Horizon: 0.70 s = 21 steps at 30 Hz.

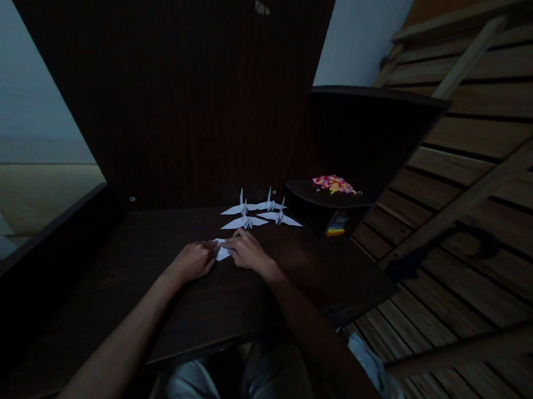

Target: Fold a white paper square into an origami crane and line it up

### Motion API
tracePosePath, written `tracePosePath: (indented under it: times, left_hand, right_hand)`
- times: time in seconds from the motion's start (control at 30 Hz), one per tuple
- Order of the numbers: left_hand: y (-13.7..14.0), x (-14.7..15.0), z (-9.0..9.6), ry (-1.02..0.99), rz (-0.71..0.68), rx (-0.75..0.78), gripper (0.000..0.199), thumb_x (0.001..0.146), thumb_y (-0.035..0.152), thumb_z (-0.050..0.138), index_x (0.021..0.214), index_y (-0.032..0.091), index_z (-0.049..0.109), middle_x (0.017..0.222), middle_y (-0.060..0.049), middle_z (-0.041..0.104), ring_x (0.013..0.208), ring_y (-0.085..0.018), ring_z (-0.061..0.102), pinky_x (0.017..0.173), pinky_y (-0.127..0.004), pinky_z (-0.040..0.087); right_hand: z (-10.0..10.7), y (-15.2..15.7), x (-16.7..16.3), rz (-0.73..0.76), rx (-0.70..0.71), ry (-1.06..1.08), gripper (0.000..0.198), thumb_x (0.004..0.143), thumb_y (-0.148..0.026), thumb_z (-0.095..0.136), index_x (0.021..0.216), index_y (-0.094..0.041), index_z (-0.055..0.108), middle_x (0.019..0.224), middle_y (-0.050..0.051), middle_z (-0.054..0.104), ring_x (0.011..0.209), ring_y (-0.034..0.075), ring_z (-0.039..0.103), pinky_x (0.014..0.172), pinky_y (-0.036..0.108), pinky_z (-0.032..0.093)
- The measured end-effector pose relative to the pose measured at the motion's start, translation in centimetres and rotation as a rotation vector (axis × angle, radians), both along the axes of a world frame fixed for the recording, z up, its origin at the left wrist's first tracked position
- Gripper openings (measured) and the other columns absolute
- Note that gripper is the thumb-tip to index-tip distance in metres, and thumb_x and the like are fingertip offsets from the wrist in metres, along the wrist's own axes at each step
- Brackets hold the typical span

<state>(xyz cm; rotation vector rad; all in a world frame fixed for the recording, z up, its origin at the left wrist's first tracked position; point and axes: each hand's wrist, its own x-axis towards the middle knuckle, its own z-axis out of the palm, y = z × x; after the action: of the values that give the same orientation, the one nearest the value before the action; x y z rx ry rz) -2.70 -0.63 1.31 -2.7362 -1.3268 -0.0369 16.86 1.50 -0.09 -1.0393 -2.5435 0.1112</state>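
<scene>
While left hand [196,259] and right hand [246,250] touch folded white paper [221,253] from either side, clamped or not cannot tell, paper lies on dark wooden desk [224,308]. At one o'clock, four sharp-winged paper cranes [246,222]; at two, curved shelf [302,192] bearing pink-yellow heap [333,184], nook [315,216] beneath holding yellow-edged stack [335,232].

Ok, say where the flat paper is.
In the head view, the flat paper is left of centre on the desk, between left hand and right hand, below paper birds.

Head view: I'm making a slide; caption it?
Both hands on white paper, dark tabletop, four paper cranes beyond.
</scene>
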Motion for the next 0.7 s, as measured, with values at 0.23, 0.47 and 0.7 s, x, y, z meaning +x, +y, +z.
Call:
tracePosePath:
  times: [0.23,0.47,0.7]
  left_hand:
    - [-0.05,-0.67,-0.11,-0.134,-0.021,-0.094,0.038,0.089,0.033,0.040,0.112,0.016,0.065,0.120,-0.016,0.064,0.106,-0.028,0.062,0.090,-0.037,0.048]
    - [-0.03,-0.89,-0.43,-0.293,-0.039,-0.127,0.044,0.085,0.043,0.048,0.120,0.018,0.061,0.130,-0.013,0.058,0.118,-0.027,0.055,0.100,-0.036,0.041]
    - [0.24,-1.04,-0.83,-0.260,-0.054,-0.125,0.046,0.087,0.042,0.044,0.124,0.018,0.056,0.132,-0.013,0.056,0.119,-0.026,0.053,0.102,-0.037,0.040]
  right_hand:
    - [-1.01,0.55,0.12,0.077,0.001,-0.068,0.037,0.087,-0.036,0.058,0.119,-0.017,0.061,0.125,0.011,0.060,0.114,0.022,0.053,0.095,0.035,0.041]
    - [-0.61,0.00,-0.44,0.055,0.117,-0.171,0.028,0.090,-0.028,0.055,0.115,-0.017,0.060,0.105,0.010,0.068,0.097,0.021,0.062,0.081,0.031,0.043]
    - [-0.79,0.20,-0.42,0.064,0.139,-0.177,0.017,0.093,-0.019,0.049,0.100,-0.018,0.064,0.101,0.007,0.070,0.096,0.018,0.062,0.080,0.030,0.038]
